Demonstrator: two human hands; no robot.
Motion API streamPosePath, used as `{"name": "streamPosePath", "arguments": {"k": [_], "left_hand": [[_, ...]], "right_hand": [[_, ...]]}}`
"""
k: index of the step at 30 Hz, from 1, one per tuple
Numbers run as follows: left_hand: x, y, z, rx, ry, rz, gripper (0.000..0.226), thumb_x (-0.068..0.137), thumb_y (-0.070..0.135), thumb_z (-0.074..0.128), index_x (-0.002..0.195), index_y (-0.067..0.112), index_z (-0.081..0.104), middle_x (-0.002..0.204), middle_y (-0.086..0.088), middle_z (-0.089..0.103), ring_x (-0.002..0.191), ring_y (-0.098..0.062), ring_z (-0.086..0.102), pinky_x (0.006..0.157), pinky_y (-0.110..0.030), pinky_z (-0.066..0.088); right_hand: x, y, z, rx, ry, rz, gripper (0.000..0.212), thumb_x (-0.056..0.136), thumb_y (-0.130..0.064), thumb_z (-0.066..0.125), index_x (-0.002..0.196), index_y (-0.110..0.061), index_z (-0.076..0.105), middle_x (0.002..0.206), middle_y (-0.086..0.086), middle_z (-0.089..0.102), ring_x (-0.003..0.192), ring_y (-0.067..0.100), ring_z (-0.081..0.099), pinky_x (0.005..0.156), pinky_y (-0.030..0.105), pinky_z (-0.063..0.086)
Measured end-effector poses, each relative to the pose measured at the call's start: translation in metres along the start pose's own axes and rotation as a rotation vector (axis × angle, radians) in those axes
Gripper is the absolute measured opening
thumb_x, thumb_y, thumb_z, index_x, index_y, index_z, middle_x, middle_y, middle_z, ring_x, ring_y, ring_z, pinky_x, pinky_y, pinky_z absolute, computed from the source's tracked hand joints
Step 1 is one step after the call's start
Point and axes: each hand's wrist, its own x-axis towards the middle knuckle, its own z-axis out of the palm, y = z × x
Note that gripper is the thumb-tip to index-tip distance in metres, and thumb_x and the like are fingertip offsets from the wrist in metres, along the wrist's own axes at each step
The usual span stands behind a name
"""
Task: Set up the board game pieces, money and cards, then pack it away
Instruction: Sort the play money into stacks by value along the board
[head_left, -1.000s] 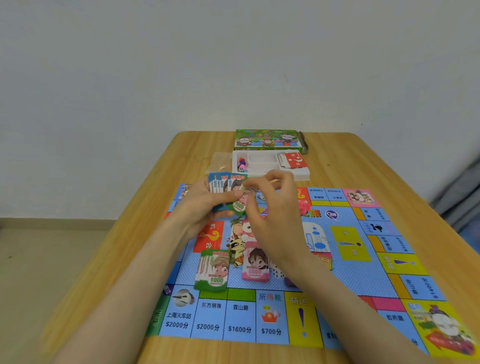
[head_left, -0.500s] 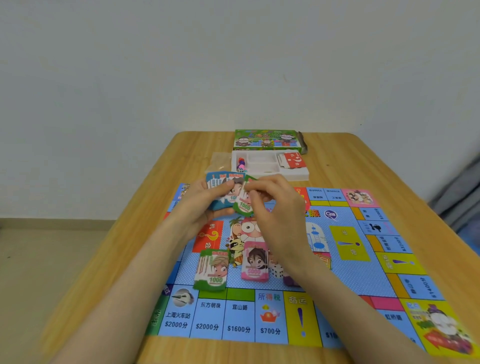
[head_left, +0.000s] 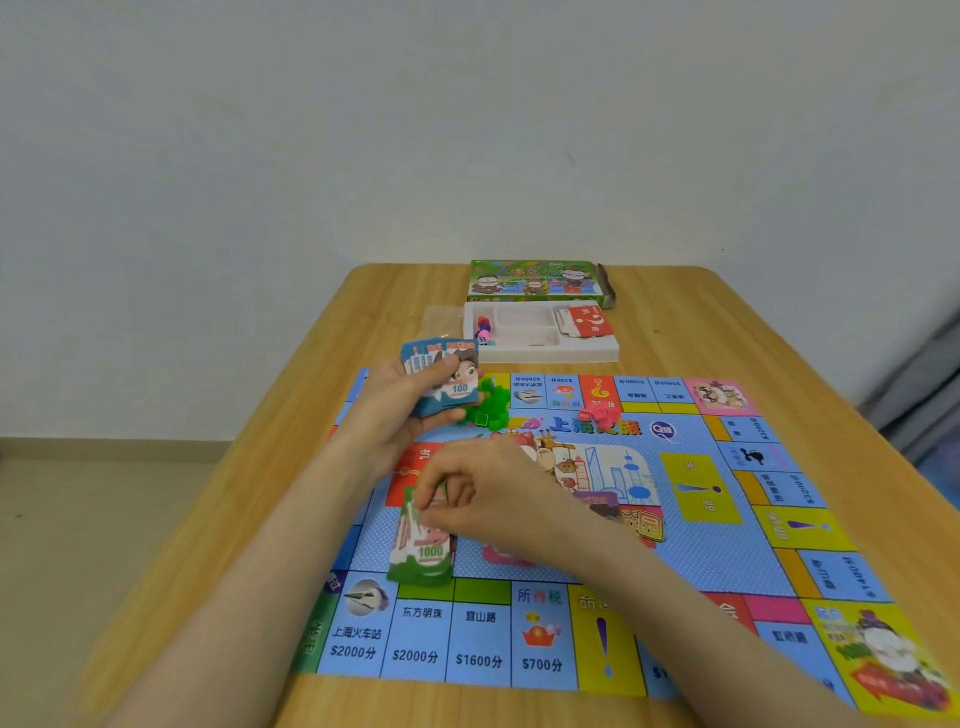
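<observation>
Left hand (head_left: 395, 415): raised above the far-left part of the game board (head_left: 727, 545), grip closed around a fanned wad of blue 100 notes (head_left: 441, 376), thumb across the face, fingers behind. The notes stand roughly upright, long axis running up and slightly away from the person, the printed "100" reading right way up.

Right hand (head_left: 483, 499): low over the board, fingertips (head_left: 431, 512) pinched on the far end of the green 1000 note stack (head_left: 423, 545). That stack lies on the board's near-left field, just above the bottom row of squares. Its long axis runs near to far, with the "1000" end toward the person.

Handling assessment: the notes appear to be thin paper, light, limp and slick against one another; a stack is likely to slide or fan if taken by one corner. A hold across the short width, thumb on top, should keep it square.

Also noted: green houses (head_left: 488, 405) heaped by the left hand, red pieces (head_left: 600, 414) farther right, white tray (head_left: 545, 356) and box lid (head_left: 535, 280) at the far end of the tabletop (head_left: 779, 338).
</observation>
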Motion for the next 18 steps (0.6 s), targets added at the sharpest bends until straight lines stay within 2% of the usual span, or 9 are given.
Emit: {"name": "streamPosePath", "arguments": {"k": [3, 4, 7, 10, 13, 16, 18], "left_hand": [[0.0, 0.001, 0.001, 0.0, 0.0, -0.014, 0.012, 0.092, 0.011, 0.056, 0.102, 0.008, 0.062, 0.077, -0.001, 0.074, 0.065, -0.014, 0.072, 0.049, -0.019, 0.054], [0.0, 0.001, 0.001, -0.001, 0.004, -0.022, 0.012, 0.092, 0.011, 0.057, 0.103, 0.008, 0.061, 0.078, -0.002, 0.074, 0.065, -0.015, 0.072, 0.049, -0.019, 0.054], [-0.002, 0.001, 0.002, 0.003, 0.003, -0.029, 0.012, 0.091, 0.011, 0.058, 0.103, 0.008, 0.062, 0.08, -0.004, 0.074, 0.066, -0.015, 0.072, 0.049, -0.019, 0.053], [-0.002, -0.001, 0.001, 0.008, -0.009, -0.029, 0.012, 0.09, 0.012, 0.059, 0.101, 0.009, 0.063, 0.082, -0.004, 0.074, 0.068, -0.016, 0.071, 0.053, -0.02, 0.055], [-0.001, -0.002, 0.001, 0.025, -0.01, -0.016, 0.01, 0.089, 0.01, 0.06, 0.098, 0.008, 0.065, 0.077, -0.002, 0.074, 0.065, -0.013, 0.07, 0.054, -0.021, 0.054], [-0.003, -0.001, 0.005, 0.052, -0.04, 0.019, 0.014, 0.085, 0.01, 0.063, 0.098, 0.007, 0.066, 0.072, 0.0, 0.072, 0.061, -0.011, 0.067, 0.051, -0.02, 0.053], [-0.005, 0.0, 0.009, 0.075, -0.051, 0.029, 0.017, 0.08, 0.011, 0.065, 0.097, 0.007, 0.066, 0.071, 0.0, 0.072, 0.059, -0.01, 0.067, 0.048, -0.019, 0.053]], "right_hand": [[0.0, 0.004, 0.003, -0.118, -0.028, -0.047, 0.002, 0.079, -0.004, 0.067, 0.081, -0.004, 0.068, 0.066, -0.016, 0.05, 0.06, -0.003, 0.05, 0.061, 0.014, 0.04], [0.0, 0.006, 0.004, -0.157, -0.044, -0.057, 0.003, 0.08, -0.005, 0.067, 0.083, -0.005, 0.068, 0.07, -0.014, 0.049, 0.063, -0.002, 0.049, 0.063, 0.015, 0.04], [-0.002, 0.011, 0.006, -0.222, -0.018, -0.071, 0.009, 0.08, -0.011, 0.068, 0.088, -0.009, 0.065, 0.095, 0.0, 0.05, 0.086, 0.011, 0.048, 0.077, 0.031, 0.045], [-0.001, 0.013, 0.007, -0.245, 0.085, -0.148, 0.009, 0.077, -0.009, 0.069, 0.084, -0.01, 0.064, 0.098, 0.004, 0.052, 0.093, 0.017, 0.046, 0.08, 0.035, 0.044], [0.0, 0.011, 0.007, -0.213, 0.264, -0.165, 0.006, 0.081, -0.012, 0.065, 0.076, -0.009, 0.062, 0.083, 0.002, 0.057, 0.08, 0.013, 0.048, 0.072, 0.03, 0.043], [0.003, 0.008, -0.003, -0.093, 0.534, -0.11, 0.01, 0.083, -0.012, 0.062, 0.075, -0.009, 0.058, 0.073, 0.0, 0.055, 0.068, 0.011, 0.047, 0.063, 0.03, 0.044], [0.004, 0.008, -0.014, 0.005, 0.726, -0.059, 0.01, 0.083, -0.007, 0.063, 0.079, -0.012, 0.056, 0.075, -0.001, 0.052, 0.068, 0.01, 0.046, 0.062, 0.02, 0.04]]}}
